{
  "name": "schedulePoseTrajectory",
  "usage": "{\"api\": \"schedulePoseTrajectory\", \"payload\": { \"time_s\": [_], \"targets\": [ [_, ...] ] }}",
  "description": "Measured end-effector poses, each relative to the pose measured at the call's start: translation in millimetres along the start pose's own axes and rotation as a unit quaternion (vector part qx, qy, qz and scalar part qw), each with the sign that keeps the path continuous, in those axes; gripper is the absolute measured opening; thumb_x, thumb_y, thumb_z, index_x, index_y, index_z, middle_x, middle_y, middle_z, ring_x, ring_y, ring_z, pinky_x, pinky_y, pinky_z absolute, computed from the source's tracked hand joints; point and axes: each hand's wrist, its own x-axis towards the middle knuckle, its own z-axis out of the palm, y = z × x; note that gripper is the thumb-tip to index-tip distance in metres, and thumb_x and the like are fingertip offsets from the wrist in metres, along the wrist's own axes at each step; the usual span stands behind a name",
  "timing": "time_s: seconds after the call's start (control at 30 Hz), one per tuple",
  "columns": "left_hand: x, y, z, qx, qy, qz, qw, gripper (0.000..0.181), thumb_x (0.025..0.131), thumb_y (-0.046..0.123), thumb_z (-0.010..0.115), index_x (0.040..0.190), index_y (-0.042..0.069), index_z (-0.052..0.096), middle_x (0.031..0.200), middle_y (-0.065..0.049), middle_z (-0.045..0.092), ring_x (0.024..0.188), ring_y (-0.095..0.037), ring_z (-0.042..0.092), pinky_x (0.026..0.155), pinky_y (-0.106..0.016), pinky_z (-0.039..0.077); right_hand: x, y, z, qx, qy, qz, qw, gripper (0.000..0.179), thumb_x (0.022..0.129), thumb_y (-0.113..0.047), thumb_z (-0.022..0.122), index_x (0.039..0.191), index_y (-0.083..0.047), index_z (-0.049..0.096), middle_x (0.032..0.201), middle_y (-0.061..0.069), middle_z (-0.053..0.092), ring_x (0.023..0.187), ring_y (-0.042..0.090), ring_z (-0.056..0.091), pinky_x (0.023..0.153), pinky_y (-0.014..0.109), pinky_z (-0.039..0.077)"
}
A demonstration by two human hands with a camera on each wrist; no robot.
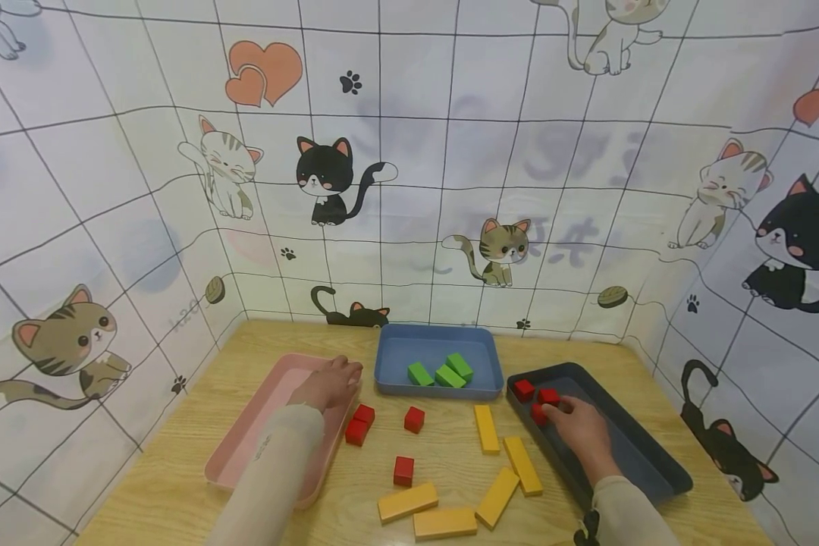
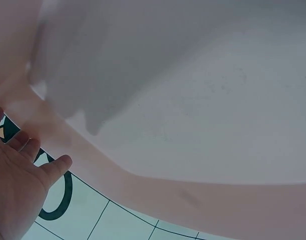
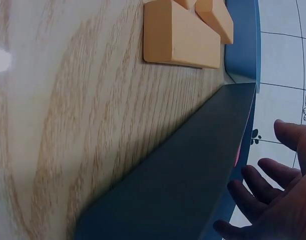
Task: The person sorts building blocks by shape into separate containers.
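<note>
My left hand (image 1: 327, 383) is over the far right rim of the pink tray (image 1: 246, 436), fingers loosely bent and nothing visible in them. Just right of that tray, two red cubes (image 1: 357, 432) sit close together on the table. My right hand (image 1: 580, 428) reaches into the dark grey tray (image 1: 641, 455), its fingertips at a red cube (image 1: 538, 413). Two more red cubes (image 1: 548, 396) lie beside that one. In the right wrist view, the right hand's fingers (image 3: 278, 172) are spread apart above the tray's wall, with only a sliver of red behind it.
A blue tray (image 1: 389, 349) at the back holds three green blocks (image 1: 449, 376). Two single red cubes (image 1: 414, 419) and several yellow blocks (image 1: 498, 497) lie on the wooden table (image 1: 355, 485) between the side trays. Cat-patterned sheeting (image 1: 409, 167) encloses the back and sides.
</note>
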Motion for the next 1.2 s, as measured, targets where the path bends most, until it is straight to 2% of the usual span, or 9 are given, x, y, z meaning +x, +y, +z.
{"api": "schedulePoseTrajectory", "payload": {
  "time_s": [0.6,0.83,1.07,1.2],
  "targets": [
    [-2.9,-0.2,-1.9,-0.002,0.0,0.002,1.0,0.045,0.104,0.029,0.05,0.147,0.013,0.045,0.151,-0.021,0.035,0.139,-0.041,0.034,0.106,-0.058,0.036,-5.9,-13.1,1.9,0.022,0.013,0.003,0.9997,0.058,0.097,-0.031,0.061,0.137,0.009,0.051,0.136,0.031,0.052,0.12,0.048,0.05,0.096,0.059,0.043],
    [-1.2,0.5,-2.7,0.005,0.002,0.011,0.9999,0.043,0.104,0.026,0.05,0.145,0.012,0.046,0.149,-0.021,0.036,0.138,-0.041,0.035,0.103,-0.058,0.04,-11.7,-21.2,4.4,0.005,0.015,-0.034,0.9993,0.06,0.098,-0.035,0.061,0.138,0.007,0.051,0.134,0.03,0.054,0.119,0.048,0.051,0.094,0.059,0.044],
    [-4.0,3.3,-4.4,-0.007,-0.001,0.012,0.9999,0.043,0.105,0.025,0.047,0.146,0.011,0.046,0.152,-0.023,0.033,0.141,-0.042,0.031,0.103,-0.058,0.041,-18.0,-33.2,12.0,0.017,0.022,-0.079,0.9965,0.053,0.097,-0.031,0.063,0.136,0.004,0.055,0.128,0.027,0.059,0.114,0.044,0.056,0.091,0.058,0.045],
    [-4.9,4.2,-4.2,-0.01,-0.003,0.013,0.9999,0.044,0.105,0.025,0.044,0.147,0.01,0.045,0.154,-0.023,0.031,0.142,-0.042,0.029,0.104,-0.057,0.04,-21.4,-40.5,14.7,0.022,0.029,-0.097,0.9946,0.051,0.096,-0.029,0.064,0.135,0.003,0.057,0.128,0.026,0.06,0.115,0.045,0.056,0.094,0.059,0.044]
  ]
}}
